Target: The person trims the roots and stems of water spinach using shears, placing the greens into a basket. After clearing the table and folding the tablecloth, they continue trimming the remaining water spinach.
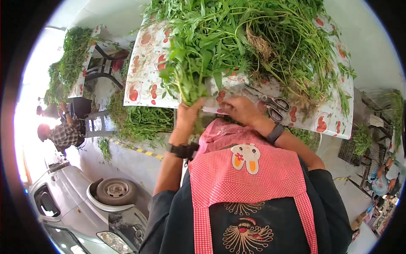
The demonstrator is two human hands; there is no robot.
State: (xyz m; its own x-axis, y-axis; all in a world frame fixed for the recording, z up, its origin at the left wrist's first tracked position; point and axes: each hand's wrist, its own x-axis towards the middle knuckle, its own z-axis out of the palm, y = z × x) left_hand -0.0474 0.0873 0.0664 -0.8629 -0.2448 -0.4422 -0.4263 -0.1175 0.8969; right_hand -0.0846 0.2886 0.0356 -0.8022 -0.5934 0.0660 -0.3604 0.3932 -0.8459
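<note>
My left hand (pixel 188 115) is wrapped round the stems of a leafy green bunch (pixel 188 82), at the near edge of the table. To its right, my right hand (pixel 242 109) is by the same edge, its fingers curled toward the left; whether they hold anything is too small to tell. Black-handled scissors (pixel 275 104) lie on the fruit-patterned tablecloth (pixel 146 80) just right of that hand. A large heap of long leafy plants (pixel 228 29) covers the far part of the table, with pale roots (pixel 260 44) showing in it.
More greens (pixel 148 120) lie below the table's left side. At the left, a person in a checked shirt (pixel 65 134) is near another table of plants (pixel 74 55). A silver car (pixel 76 203) stands lower left. Black crates (pixel 350 151) and another person (pixel 382 175) are at the right.
</note>
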